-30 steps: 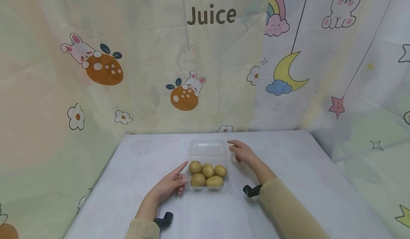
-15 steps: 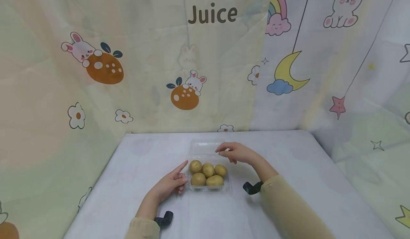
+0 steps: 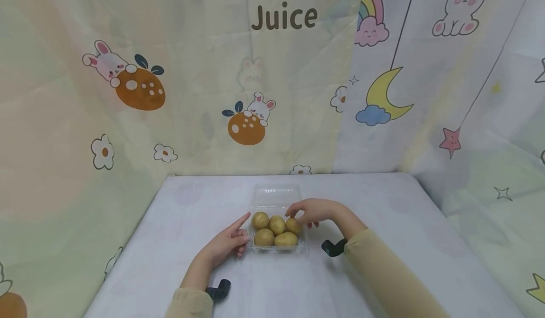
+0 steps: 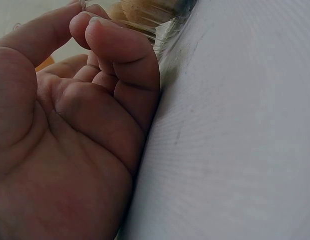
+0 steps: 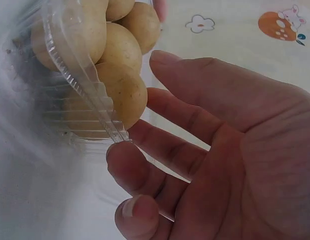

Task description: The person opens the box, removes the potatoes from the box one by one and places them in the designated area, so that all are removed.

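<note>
A clear plastic clamshell box point(image 3: 277, 249) stands with its lid point(image 3: 276, 195) folded back and several yellow potatoes point(image 3: 276, 225) inside. At its left side, my left hand point(image 3: 223, 248) has the thumb and index finger at the rim, the index finger stretched along the wall and the other fingers curled. In the left wrist view a sliver of clear rim shows at the thumb tip. My right hand point(image 3: 320, 210) reaches over the back right potato point(image 5: 125, 95). In the right wrist view its fingertips lie right at that potato, with the thumb standing apart.
The box rests on a table with a white cloth point(image 3: 366, 195). Behind it hangs a printed curtain point(image 3: 204, 162) with cartoon rabbits and flowers. Each wrist wears a small black camera, one at the left wrist point(image 3: 219, 289) and one at the right point(image 3: 334, 248).
My right hand has moved left from beside the lid, then down and forward to the back right potato. The left hand stays at the box's left rim.
</note>
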A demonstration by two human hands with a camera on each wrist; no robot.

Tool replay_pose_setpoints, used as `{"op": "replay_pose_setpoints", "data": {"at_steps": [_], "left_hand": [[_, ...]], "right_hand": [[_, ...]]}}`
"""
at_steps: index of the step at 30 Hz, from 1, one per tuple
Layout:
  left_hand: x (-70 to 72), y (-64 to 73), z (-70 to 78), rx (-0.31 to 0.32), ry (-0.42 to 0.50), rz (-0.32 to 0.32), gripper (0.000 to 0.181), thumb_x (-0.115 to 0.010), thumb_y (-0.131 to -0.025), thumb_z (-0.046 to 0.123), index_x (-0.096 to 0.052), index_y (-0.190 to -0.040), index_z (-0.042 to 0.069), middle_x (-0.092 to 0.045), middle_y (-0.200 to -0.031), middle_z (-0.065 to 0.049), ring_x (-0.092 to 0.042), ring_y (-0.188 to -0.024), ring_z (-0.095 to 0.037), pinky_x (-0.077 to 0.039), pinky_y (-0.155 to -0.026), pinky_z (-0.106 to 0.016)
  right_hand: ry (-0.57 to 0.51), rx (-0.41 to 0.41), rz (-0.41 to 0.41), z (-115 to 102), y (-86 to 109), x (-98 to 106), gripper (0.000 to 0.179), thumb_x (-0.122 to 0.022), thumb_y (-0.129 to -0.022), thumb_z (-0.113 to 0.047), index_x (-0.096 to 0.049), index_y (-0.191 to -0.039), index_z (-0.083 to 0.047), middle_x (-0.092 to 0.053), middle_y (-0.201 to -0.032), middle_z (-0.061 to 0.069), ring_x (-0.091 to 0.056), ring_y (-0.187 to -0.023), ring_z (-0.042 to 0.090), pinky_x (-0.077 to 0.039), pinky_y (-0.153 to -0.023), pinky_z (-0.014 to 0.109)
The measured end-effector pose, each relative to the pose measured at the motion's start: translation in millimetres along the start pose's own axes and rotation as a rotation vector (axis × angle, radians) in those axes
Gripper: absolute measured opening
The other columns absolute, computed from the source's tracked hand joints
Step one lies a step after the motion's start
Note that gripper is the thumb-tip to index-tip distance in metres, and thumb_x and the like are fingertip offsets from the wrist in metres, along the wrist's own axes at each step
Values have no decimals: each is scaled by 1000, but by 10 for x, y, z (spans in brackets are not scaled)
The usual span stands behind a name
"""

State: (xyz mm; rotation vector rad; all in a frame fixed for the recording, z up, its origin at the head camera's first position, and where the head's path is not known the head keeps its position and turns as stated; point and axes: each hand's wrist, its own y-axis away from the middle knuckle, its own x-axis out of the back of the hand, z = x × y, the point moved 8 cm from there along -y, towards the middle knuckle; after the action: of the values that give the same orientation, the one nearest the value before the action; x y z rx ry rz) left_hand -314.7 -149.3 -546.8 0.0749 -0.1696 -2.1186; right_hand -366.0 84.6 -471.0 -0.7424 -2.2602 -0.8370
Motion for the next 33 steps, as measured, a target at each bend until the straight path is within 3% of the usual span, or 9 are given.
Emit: {"op": "replay_pose_setpoints", "data": {"at_steps": [6,13,20,33], "left_hand": [[13,-7,1,12,6,5,77,-58,-99,13,-12,-160,27,-50,-82,3,-48,-64,-10,-48,-61,-24],[18,-13,1,20,10,10,76,-57,-99,12,-13,-160,28,-50,-82,2,-47,-64,-10,-48,-61,-25],[29,-29,-36,15,14,8,76,-58,-99,14,-15,-159,30,-50,-81,4,-48,-63,-9,-48,-61,-25],[39,-27,-50,15,9,13,76,-60,-98,16,-17,-159,31,-51,-82,4,-48,-64,-9,-49,-61,-25]], "right_hand": [[40,-54,-12,12,1,-32,43,-67,-92,-25,-59,-135,-26,-60,-130,-7,-67,-80,30,-52,-62,35],[64,-97,-42,25,-18,-96,50,-68,-89,-21,-58,-137,-31,-56,-133,-5,-66,-77,30,-51,-61,34],[52,-92,-69,41,-37,-115,52,-71,-88,-20,-57,-136,-36,-58,-120,-6,-63,-73,24,-51,-61,35],[59,-93,-70,65,-64,-131,53,-73,-87,-21,-57,-135,-36,-59,-117,-6,-64,-73,26,-52,-62,36]]}}
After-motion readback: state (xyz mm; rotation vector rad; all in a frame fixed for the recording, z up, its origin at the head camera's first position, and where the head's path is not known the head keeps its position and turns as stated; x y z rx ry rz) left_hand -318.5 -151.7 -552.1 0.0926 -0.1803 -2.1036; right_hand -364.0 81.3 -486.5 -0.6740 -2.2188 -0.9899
